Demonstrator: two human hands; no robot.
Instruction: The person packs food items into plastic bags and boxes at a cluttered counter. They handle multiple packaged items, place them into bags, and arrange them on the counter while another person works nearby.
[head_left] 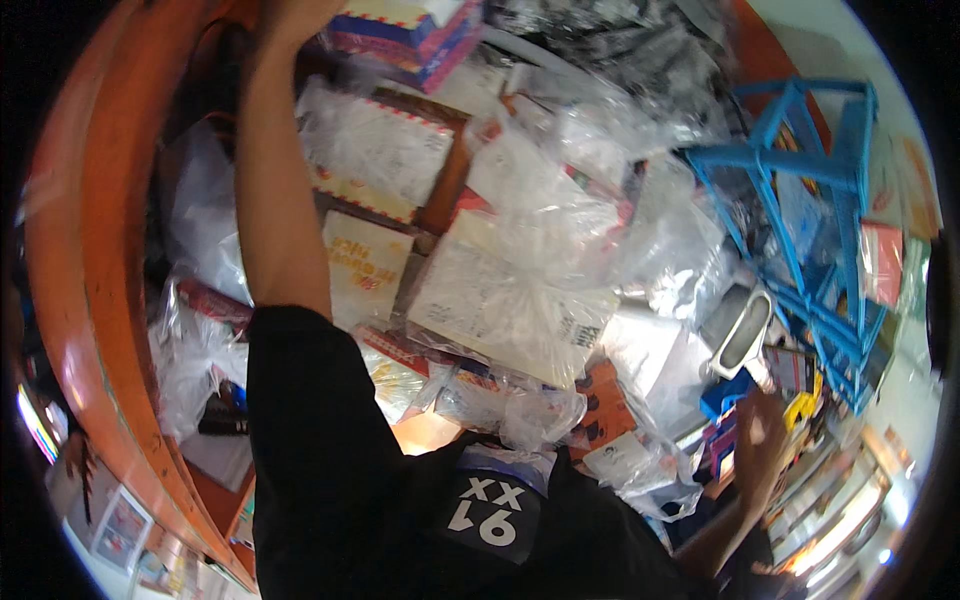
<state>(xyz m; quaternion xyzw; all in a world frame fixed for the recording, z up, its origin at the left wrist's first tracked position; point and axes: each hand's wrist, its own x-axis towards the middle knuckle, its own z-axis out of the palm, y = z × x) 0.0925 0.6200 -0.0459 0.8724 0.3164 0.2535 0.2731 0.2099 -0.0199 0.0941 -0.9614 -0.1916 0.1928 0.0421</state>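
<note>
Striped-edge box point(405, 35) sits just beside my left hand point(290, 15) at the arm's far end — grip cut off, I cannot tell. Right hand point(762, 440) hangs loose, empty, well apart.

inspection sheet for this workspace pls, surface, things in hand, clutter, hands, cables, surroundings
surface: hidden under the heap; orange curved rim runs along the left
job's things: striped box at the top, beside the left hand, contact unclear
clutter: clear plastic bags over bagged envelopes, a printed sheet in a bag, an orange carton
grippers: left hand raised to the top edge, mostly out of frame; right hand blurred at lower right, fingers spread, holding nothing that shows
cables: nothing seen
surroundings: blue plastic rack at right, a grey scoop-like item below it, shelves at lower right
</note>
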